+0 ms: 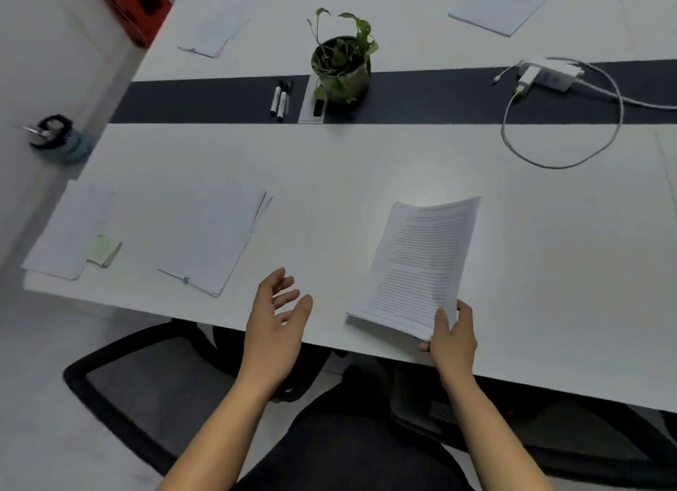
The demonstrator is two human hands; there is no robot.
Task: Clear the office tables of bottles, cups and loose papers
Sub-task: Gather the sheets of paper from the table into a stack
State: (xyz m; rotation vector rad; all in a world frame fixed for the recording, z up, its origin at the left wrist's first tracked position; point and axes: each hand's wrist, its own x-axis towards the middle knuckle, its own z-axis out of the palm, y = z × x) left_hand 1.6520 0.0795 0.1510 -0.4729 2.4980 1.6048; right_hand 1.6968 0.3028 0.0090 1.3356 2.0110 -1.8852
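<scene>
- Printed paper stack (421,267), near table edge (549,384), is pinched at its corner by the right hand (452,338).
- Left hand (274,329) hovers empty, fingers relaxed.

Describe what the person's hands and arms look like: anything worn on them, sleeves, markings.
The left hand and right hand are bare: no gloves, rings, watch or bracelet show. The left forearm and right forearm are uncovered down to the picture's lower edge, so no sleeve is in view. No markings or cables show on them.
</scene>
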